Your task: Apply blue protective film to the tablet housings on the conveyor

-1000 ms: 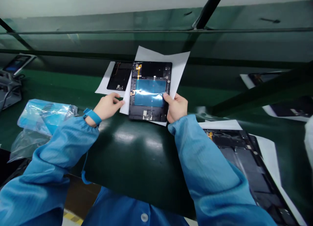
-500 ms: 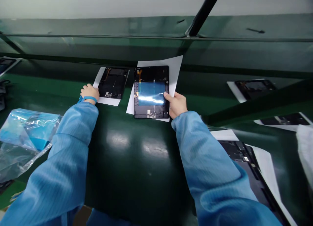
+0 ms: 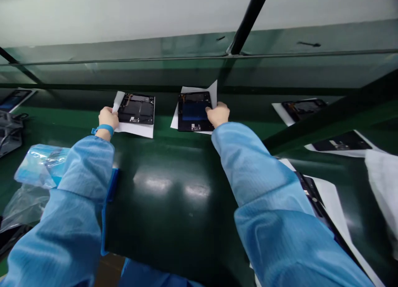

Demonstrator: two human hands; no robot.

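An opened tablet housing [image 3: 137, 108], dark with its inner parts showing, lies on a white paper sheet [image 3: 137, 130] at the back of the green bench. My left hand [image 3: 108, 118], a blue band at its wrist, is closed on the left edge of that sheet and housing; the sheet's corner curls up beside the fingers. Right of it is a second tablet housing [image 3: 195, 112] with a blue panel, also on white paper [image 3: 174, 118]. My right hand [image 3: 218, 114] pinches its right edge, thumb on top; the other fingers are mostly hidden.
Clear plastic packaging with blue contents [image 3: 43, 165] lies left, below a grey device with a cable [image 3: 10, 131]. More housings on paper lie far left [image 3: 14, 100] and right [image 3: 303, 109]. A dark slanted bar [image 3: 336, 113] crosses the right side. White cloth-like material [image 3: 382, 183] is at far right.
My right hand has moved the blue-panelled housing away from me and slightly right, lower toward the bench. My left hand stays at the other housing's left edge. The head view has shifted.
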